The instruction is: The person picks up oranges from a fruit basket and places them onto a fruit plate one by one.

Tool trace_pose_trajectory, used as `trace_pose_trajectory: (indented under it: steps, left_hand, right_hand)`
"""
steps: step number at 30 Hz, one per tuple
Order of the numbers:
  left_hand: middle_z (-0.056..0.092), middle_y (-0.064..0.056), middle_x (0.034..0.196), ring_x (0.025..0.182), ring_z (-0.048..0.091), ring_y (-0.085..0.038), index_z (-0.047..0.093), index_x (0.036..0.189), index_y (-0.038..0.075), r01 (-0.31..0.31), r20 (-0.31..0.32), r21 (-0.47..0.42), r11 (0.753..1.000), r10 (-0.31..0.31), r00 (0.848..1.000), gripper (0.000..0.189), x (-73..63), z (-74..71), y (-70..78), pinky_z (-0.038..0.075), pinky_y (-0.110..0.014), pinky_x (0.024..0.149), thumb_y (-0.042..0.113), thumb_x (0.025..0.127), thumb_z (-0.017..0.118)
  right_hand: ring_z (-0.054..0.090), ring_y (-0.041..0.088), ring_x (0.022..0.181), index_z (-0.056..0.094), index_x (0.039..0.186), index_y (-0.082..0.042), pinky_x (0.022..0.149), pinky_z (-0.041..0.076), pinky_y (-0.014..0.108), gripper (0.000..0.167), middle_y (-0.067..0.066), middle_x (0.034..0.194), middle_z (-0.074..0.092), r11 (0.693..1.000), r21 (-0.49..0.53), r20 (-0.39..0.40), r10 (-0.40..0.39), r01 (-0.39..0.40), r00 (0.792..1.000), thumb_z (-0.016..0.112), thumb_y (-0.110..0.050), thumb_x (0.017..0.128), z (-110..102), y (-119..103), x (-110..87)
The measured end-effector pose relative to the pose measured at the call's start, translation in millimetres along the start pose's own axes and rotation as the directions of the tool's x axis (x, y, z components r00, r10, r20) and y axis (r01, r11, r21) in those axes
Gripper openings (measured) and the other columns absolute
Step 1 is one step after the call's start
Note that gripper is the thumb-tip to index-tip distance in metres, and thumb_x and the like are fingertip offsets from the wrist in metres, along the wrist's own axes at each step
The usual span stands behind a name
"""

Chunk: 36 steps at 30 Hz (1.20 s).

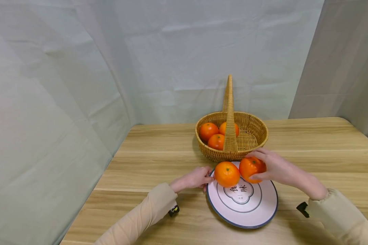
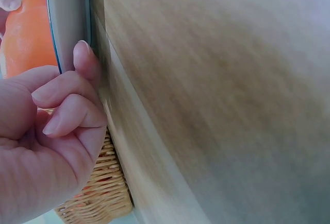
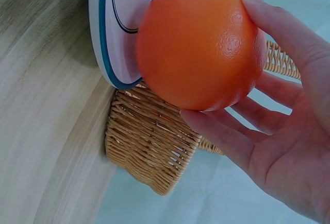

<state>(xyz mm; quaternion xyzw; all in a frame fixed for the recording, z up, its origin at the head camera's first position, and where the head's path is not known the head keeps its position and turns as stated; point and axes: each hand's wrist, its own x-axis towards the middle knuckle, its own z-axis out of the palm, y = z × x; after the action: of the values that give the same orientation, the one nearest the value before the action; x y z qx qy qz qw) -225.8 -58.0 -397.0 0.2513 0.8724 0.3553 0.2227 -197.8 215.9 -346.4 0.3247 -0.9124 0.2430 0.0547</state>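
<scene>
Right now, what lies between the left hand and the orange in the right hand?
The other orange on the plate lies between the left hand and the held orange; the head view shows this.

A wood-grain bench (image 1: 322,136) with pale seams and a rounded far right corner stands before a creased, pale backdrop (image 1: 187,51). More creased sheeting (image 1: 49,102) hangs along the left, a darker grey panel (image 1: 331,61) at the right; soft shadows (image 1: 303,228) fall on the bench.
</scene>
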Motion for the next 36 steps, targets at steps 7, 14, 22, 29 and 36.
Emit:
trace_pose_trajectory:
  steps: [7,14,22,29,36]
  left_hand:
    - [0.052,-0.006,0.059,0.045,0.051,-0.013,0.048,0.088,0.002,-0.002,-0.010,0.008,1.000,0.002,1.000,0.006,-0.6,0.7,0.7,0.040,-0.022,0.041,0.003,0.090,0.054]
    - [0.052,-0.006,0.058,0.045,0.052,-0.013,0.048,0.088,0.002,-0.002,-0.010,0.009,1.000,0.002,1.000,0.007,0.1,1.1,0.9,0.040,-0.021,0.041,0.003,0.090,0.054]
    - [0.050,-0.006,0.058,0.044,0.051,-0.013,0.048,0.091,0.001,-0.004,-0.013,0.001,1.000,0.004,1.000,0.006,-1.4,0.4,0.6,0.040,-0.021,0.040,0.003,0.090,0.053]
    - [0.050,-0.005,0.058,0.045,0.052,-0.013,0.048,0.091,0.000,-0.023,-0.018,0.002,1.000,0.023,1.000,0.005,-2.9,0.3,0.7,0.040,-0.021,0.041,0.002,0.090,0.053]
    - [0.051,-0.005,0.057,0.045,0.052,-0.013,0.047,0.088,0.002,-0.024,-0.018,0.019,1.000,0.024,1.000,0.007,-0.6,0.2,-0.6,0.039,-0.019,0.040,0.004,0.090,0.054]
  right_hand:
    - [0.051,0.023,0.092,0.059,0.110,-0.004,0.076,0.045,0.041,0.054,0.010,0.112,0.052,1.000,0.005,0.011,-0.003,0.003,1.000,0.081,-0.028,0.066,1.9,1.5,-0.8]
    - [0.050,0.024,0.093,0.060,0.108,-0.006,0.077,0.044,0.042,0.053,0.008,0.110,0.052,1.000,-0.001,0.002,-0.010,0.010,1.000,0.082,-0.027,0.065,3.9,2.0,-2.2]
    - [0.049,0.024,0.093,0.060,0.108,-0.006,0.078,0.043,0.043,0.054,0.008,0.110,0.051,1.000,-0.020,0.008,-0.010,0.010,1.000,0.083,-0.025,0.063,4.9,-0.4,-0.9]
    - [0.049,0.025,0.095,0.060,0.109,-0.008,0.080,0.043,0.044,0.055,0.007,0.111,0.051,0.999,-0.047,0.018,-0.024,0.025,1.000,0.083,-0.025,0.062,5.9,-1.1,-0.4]
    - [0.048,0.026,0.096,0.059,0.110,-0.011,0.079,0.043,0.045,0.055,0.007,0.111,0.051,0.998,-0.062,0.033,-0.021,0.023,0.999,0.082,-0.030,0.063,5.9,-0.9,-2.2]
